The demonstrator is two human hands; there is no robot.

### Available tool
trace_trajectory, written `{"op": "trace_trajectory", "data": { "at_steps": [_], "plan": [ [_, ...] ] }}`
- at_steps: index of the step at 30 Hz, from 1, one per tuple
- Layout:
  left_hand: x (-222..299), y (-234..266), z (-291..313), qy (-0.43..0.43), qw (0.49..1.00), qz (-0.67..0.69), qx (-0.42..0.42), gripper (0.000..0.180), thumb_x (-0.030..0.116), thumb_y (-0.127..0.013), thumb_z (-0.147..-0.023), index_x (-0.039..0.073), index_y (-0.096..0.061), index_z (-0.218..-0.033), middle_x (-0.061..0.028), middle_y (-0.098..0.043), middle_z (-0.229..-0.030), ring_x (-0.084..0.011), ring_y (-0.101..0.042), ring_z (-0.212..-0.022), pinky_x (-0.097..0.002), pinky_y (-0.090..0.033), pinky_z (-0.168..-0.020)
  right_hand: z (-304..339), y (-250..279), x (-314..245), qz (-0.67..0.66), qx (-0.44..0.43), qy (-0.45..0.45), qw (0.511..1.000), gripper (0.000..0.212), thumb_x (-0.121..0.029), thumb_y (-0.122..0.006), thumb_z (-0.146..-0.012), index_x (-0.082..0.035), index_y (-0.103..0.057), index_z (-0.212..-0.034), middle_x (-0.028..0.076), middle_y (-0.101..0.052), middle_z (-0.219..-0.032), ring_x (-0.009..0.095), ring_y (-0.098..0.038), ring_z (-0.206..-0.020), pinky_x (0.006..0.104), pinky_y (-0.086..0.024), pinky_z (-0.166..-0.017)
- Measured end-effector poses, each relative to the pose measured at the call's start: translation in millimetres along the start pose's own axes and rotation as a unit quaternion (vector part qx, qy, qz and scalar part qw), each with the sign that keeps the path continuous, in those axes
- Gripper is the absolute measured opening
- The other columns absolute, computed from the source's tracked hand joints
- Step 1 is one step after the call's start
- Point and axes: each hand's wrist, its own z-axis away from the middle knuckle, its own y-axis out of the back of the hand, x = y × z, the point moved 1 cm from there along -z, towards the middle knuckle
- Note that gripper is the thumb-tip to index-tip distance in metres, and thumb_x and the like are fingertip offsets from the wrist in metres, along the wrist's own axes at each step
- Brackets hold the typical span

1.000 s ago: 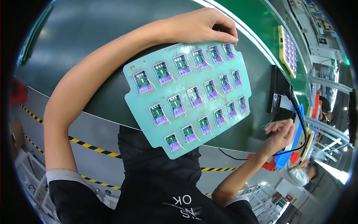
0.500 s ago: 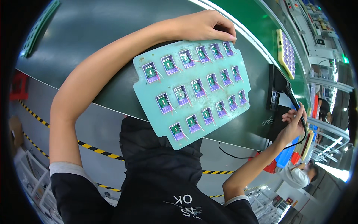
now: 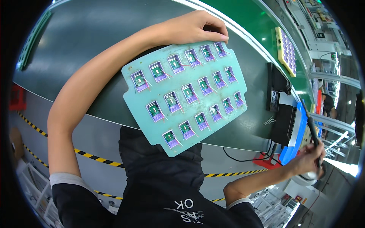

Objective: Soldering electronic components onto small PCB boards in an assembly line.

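Observation:
A light green tray (image 3: 137, 104) lies tilted on the bench, its near corner jutting past the front edge. In its rows of pockets sit several small green circuit boards (image 3: 173, 102) in purple housings, with thin red and white wires sticking out. My left hand (image 3: 195, 28) curls at the tray's far edge, thumb pressed on the rim; its other fingertips are partly hidden. Far to the right, my right hand (image 3: 308, 159) is closed around a black, slim, wand-like tool (image 3: 311, 127). That hand is blurred, and the tool's kind cannot be made out.
Black boxes (image 3: 283, 119) with cables stand on the bench's right, beside a blue bin (image 3: 300, 127). A yellowish tray of purple parts (image 3: 286, 51) rests on the green strip beyond the bench (image 3: 99, 26). A green rail (image 3: 34, 40) lies far left; a red stool-like object (image 3: 266, 161) stands below.
My right hand has swung outward and nearer to me with the black tool, away from the black boxes. The tray and my left hand appear shifted slightly left as the view turned.

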Motion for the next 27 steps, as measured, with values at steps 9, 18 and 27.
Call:
{"op": "trace_trajectory", "data": {
  "at_steps": [9, 18, 27],
  "plan": [
    [3, 0, 10, 0.025, 0.999, 0.023, 0.031, 0.023, 0.021, -0.063, -0.095, 0.001, -0.07, -0.101, -0.0058, -0.067, -0.086, -0.0115, -0.06, -0.08, -0.0275, -0.048, -0.074, 38, -76, -46, -0.465, -0.24, 0.038, 0.851, 0.015, -0.017, -0.052, -0.09, -0.007, -0.046, -0.08, 0.006, -0.05, -0.057, 0.007, -0.039, -0.039, 0.0204, -0.033, -0.036],
    [-2, 25, 13, -0.011, 0.995, -0.084, 0.052, 0.021, 0.02, -0.063, -0.094, -0.001, -0.07, -0.095, -0.0088, -0.064, -0.083, -0.0154, -0.058, -0.076, -0.03, -0.045, -0.068, 76, -112, -52, -0.581, -0.307, 0.044, 0.752, 0.015, -0.015, -0.05, -0.082, -0.006, -0.042, -0.074, 0.001, -0.036, -0.052, 0.007, -0.024, -0.037, 0.024, -0.019, -0.035],
    [1, 30, 5, -0.074, 0.992, -0.083, 0.061, 0.022, 0.016, -0.06, -0.096, -0.002, -0.068, -0.087, -0.0141, -0.065, -0.077, -0.0223, -0.061, -0.071, -0.0343, -0.047, -0.067, 96, -113, -62, -0.505, -0.396, 0.172, 0.747, 0.019, -0.023, -0.049, -0.089, -0.005, -0.046, -0.082, 0.002, -0.04, -0.054, 0.009, -0.032, -0.032, 0.0237, -0.024, -0.031]
  ]
}}
